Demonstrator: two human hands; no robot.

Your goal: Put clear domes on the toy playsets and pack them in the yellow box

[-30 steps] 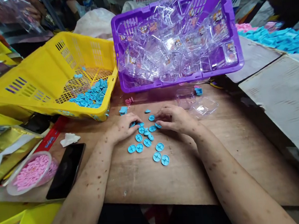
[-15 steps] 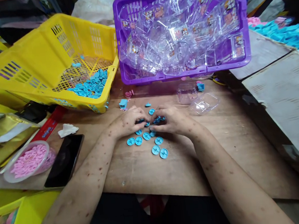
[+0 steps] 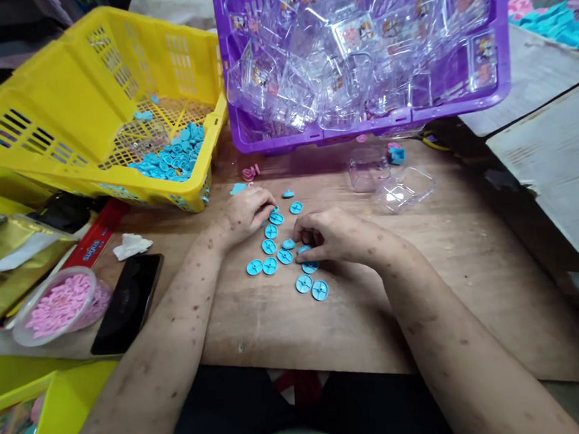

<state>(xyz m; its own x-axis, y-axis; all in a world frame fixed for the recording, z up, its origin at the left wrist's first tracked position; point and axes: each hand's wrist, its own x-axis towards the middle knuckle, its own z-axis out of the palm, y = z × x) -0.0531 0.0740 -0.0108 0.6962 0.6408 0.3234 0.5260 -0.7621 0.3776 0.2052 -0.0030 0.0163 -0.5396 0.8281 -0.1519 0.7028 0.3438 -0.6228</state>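
Observation:
Several small round blue plastic discs with cross-shaped ribs lie loosely spread on the wooden table. At the far left of this spread, my left hand is closed, with thumb and forefinger pinching a blue disc. My right hand is curled to the right of the spread. Between its thumb and fingers a blue disc shows, just above another ribbed disc. Two more discs lie nearer to me. Parts of the pinched discs are hidden by my fingers.
Behind stand a yellow basket with blue pieces and a purple basket of clear plastic cases. A phone, a tub of pink pieces and a crumpled tissue lie left. An open clear case lies right.
My hands have moved apart, the left away and leftward, the right slightly rightward. Discs between them are uncovered. The view has shifted a little.

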